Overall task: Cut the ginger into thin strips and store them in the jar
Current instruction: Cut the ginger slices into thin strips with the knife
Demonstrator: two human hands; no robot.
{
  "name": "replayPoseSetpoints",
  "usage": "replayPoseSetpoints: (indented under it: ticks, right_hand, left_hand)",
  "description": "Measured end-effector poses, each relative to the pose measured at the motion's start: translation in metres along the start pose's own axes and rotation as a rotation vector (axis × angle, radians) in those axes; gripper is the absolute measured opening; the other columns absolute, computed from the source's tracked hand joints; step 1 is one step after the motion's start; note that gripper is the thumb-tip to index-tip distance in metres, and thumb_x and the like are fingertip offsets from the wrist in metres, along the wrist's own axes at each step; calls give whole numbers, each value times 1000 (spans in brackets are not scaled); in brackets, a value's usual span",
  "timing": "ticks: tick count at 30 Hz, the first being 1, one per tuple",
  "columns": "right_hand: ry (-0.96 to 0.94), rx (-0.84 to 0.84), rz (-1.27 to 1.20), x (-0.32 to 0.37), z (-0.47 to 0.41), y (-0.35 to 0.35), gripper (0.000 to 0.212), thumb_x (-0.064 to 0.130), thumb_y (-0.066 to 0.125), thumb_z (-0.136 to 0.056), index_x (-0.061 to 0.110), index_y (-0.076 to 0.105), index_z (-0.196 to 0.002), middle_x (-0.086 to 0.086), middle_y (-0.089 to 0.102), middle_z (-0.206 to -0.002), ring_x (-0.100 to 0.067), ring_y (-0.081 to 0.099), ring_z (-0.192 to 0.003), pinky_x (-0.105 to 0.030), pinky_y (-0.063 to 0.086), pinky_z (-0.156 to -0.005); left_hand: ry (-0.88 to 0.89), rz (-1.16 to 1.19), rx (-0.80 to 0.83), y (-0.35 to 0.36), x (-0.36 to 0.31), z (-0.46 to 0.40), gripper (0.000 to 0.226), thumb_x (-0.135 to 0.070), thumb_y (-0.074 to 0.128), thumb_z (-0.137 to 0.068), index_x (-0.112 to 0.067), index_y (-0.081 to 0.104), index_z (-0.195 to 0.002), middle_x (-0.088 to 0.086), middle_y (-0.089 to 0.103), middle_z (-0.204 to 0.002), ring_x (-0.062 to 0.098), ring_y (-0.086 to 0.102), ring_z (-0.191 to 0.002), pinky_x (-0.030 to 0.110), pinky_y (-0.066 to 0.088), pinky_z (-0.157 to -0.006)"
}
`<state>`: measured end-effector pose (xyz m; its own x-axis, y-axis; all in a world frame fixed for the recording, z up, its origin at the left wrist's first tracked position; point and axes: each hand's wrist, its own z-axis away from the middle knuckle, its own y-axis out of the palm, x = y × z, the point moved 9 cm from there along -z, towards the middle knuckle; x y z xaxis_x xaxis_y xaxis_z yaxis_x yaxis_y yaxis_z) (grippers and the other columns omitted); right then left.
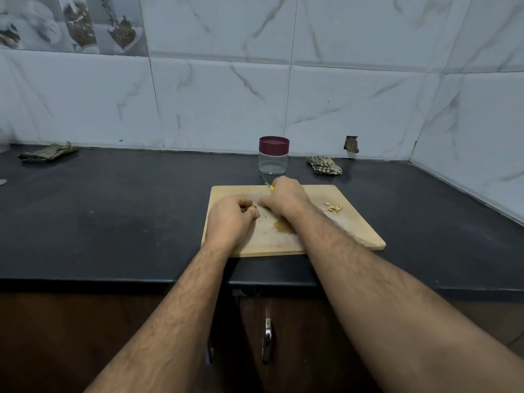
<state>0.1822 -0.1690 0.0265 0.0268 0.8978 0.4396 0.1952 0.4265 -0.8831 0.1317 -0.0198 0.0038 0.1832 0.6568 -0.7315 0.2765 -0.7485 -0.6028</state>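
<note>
A wooden cutting board (pixel 334 236) lies on the black counter. My left hand (pixel 231 212) curls around a piece of ginger (pixel 253 210) on the board's left part. Just to its right, my right hand (pixel 285 198) grips a knife (pixel 268 184) with a yellow handle; its thin blade sticks out past the board's far edge towards the jar. Several cut ginger bits (pixel 333 207) lie on the board's right part. The clear jar (pixel 273 155) with a maroon lid stands closed behind the board, by the wall.
A checked cloth (pixel 324 165) lies right of the jar, and a folded cloth (pixel 48 152) sits far left on the black counter (pixel 113 217). Tiled walls close off the back and right. A cabinet handle (pixel 267 340) shows below the counter edge.
</note>
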Motion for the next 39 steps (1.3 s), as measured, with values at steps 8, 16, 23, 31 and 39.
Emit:
replayPoseSetpoints:
  ticks: [8,16,23,31,39]
  right_hand:
    - [5,-31,-16,-2,-23,-1,24,33,75,-84,15,61,-88,-1,63,-87,-19,59,-80,-29,37,-51]
    - [-38,-120,-125,-12,-1,-25,20,31,57,-95,14,61,-87,2,57,-75,-22,59,-80,-32,36,-60]
    - [-54,-38,-196,-28,78,-46,17,14,53,-89,13,67,-99,-3,65,-87,-23,59,-83,-30,41,-64]
    - [-54,32,-166,-40,143,-32,43,9,46,-89,15,61,-128,-6,66,-114,-29,60,-103,-29,46,-81]
    - [-92,2,-129,-39,149,-33,44,11,46,-91,21,59,-132,-2,65,-118,-25,58,-106,-33,49,-86]
  left_hand:
    - [6,46,28,5,2,-5,13,-24,72,-86,-27,76,-98,-14,73,-94,6,64,-92,24,45,-79]
    - [12,82,69,9,5,-9,29,-32,83,-78,-24,73,-104,-12,72,-96,2,63,-86,21,42,-76]
    - [67,85,134,14,-2,-7,27,-30,81,-80,-29,73,-106,-20,66,-85,-4,59,-82,21,44,-75]
    - [64,91,156,16,-3,-4,21,-30,81,-79,-28,73,-99,-16,67,-78,-4,57,-72,20,41,-67]
    - [130,32,218,21,-15,3,40,-32,84,-76,-27,69,-112,-20,65,-92,-8,55,-77,14,39,-66]
